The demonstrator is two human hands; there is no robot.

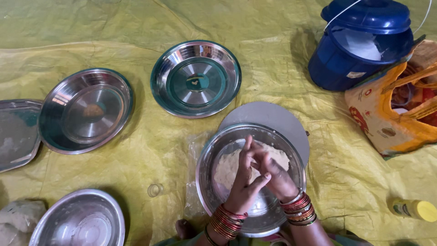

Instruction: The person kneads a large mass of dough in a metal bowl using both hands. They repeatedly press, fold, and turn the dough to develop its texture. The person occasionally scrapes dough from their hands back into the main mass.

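My left hand (244,182) and my right hand (274,175) are pressed together over a steel bowl (207,182) that holds pale dough (225,166). The fingers of both interlace and rub against each other above the dough. Whether a bit of dough sits between the palms is hidden. Both wrists carry stacks of red and gold bangles (225,222). The bowl rests on a round grey board (273,117).
Two steel plates (195,78) (85,109) lie farther off on the yellow sheet, a flat tray (16,134) at far left, another steel bowl (77,221) at lower left. A blue lidded container (359,43) and orange bag (396,109) sit upper right, a yellow-capped bottle (414,209) lower right.
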